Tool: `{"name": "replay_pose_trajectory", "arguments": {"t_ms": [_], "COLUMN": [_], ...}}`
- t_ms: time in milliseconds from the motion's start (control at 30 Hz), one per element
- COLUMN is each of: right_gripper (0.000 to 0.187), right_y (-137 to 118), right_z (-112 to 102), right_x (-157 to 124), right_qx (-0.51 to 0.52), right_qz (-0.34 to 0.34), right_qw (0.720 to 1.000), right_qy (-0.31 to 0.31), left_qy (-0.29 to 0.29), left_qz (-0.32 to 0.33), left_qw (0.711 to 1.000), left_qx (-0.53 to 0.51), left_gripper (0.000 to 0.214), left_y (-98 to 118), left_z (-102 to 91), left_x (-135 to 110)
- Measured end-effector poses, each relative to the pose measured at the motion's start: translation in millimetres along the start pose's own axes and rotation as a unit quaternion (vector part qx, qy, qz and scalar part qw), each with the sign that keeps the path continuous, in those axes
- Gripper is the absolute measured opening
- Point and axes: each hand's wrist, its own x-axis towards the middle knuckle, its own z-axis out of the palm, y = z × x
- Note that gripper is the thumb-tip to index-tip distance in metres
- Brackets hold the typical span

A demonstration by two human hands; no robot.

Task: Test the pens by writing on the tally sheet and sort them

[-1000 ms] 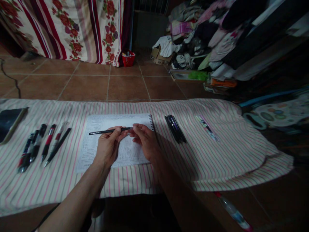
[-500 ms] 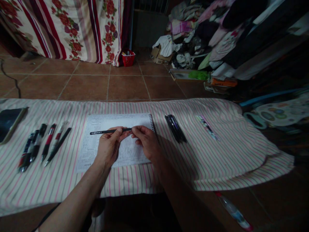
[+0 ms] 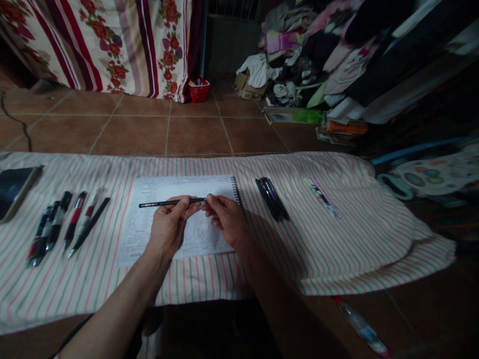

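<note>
A thin black pen [image 3: 164, 203] is held level over an open spiral notebook [image 3: 157, 189] that lies on a striped cloth [image 3: 337, 239]. My left hand [image 3: 168, 227] pinches the pen near its right part, fingers closed round it. My right hand [image 3: 226, 222] pinches the pen's right end with closed fingertips. The pen's tip points left, past my left hand. Both forearms reach in from the bottom edge.
Several pens [image 3: 63, 224] lie in a row at the left, beside a dark phone [image 3: 15, 189]. A bunch of black pens [image 3: 272, 198] and one patterned pen [image 3: 321, 198] lie right of the notebook. Tiled floor, a red basket [image 3: 198, 90] and piled clothes [image 3: 318, 55] lie beyond.
</note>
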Motion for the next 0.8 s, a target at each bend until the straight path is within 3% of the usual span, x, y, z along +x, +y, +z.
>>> {"name": "replay_pose_trajectory", "arguments": {"t_ms": [267, 533, 800], "right_gripper": [0.026, 0.035, 0.029], "right_y": [-4.9, -2.6, -4.2], "right_z": [0.9, 0.0, 1.3], "right_x": [-1.7, -0.6, -1.0], "right_qx": [-0.004, -0.030, -0.017], "right_qz": [-0.004, 0.001, -0.007], "right_qw": [1.000, 1.000, 1.000], "right_qy": [0.008, 0.002, 0.018], "left_qy": [0.001, 0.002, 0.004], "left_qz": [0.002, 0.005, 0.004], "left_qw": [1.000, 1.000, 1.000], "left_qx": [0.000, 0.000, 0.002], "left_gripper": [0.025, 0.022, 0.021], "left_y": [0.5, 1.7, 0.6], "left_z": [-0.4, 1.4, 1.4], "left_x": [0.5, -0.1, 0.7]}}
